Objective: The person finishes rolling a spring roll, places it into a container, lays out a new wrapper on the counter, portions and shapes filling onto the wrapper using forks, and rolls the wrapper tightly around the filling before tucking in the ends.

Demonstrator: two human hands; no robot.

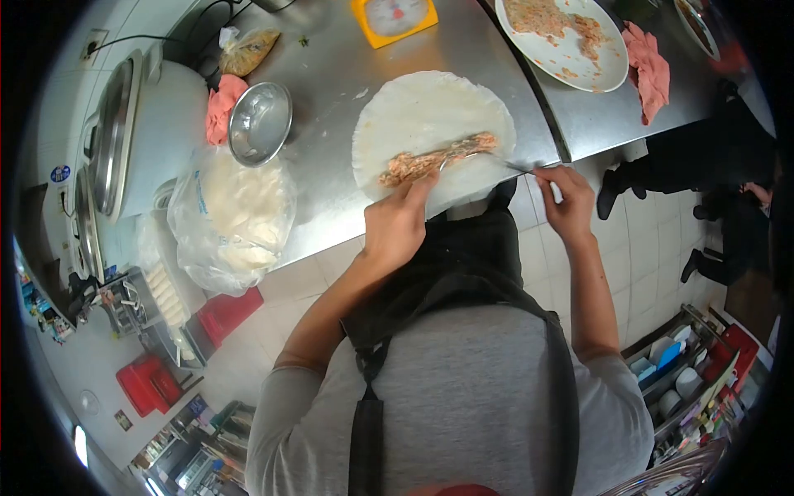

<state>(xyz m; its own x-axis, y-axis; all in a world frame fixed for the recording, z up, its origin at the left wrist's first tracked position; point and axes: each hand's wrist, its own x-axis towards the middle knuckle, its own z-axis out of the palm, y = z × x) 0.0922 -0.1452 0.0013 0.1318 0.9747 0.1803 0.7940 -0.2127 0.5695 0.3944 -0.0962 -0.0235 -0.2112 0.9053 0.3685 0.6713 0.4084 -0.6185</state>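
A round white dough sheet (430, 107) lies on the steel table, with a long strip of orange-brown filling (438, 159) across its lower half. My left hand (401, 219) is at the strip's left part, fingers closed near a thin metal utensil's tip; whether it grips anything is hidden. My right hand (566, 198), to the right of the sheet, pinches the end of a thin metal utensil (514, 166) that reaches left to the filling.
Left of the sheet are a steel bowl (260, 124), a bag of dough sheets (240, 215) and a pink cloth (222, 107). A yellow scale (395, 18) stands behind. At right are a plate of filling (583, 73), another cloth (649, 70) and people's dark-clothed legs (678, 161).
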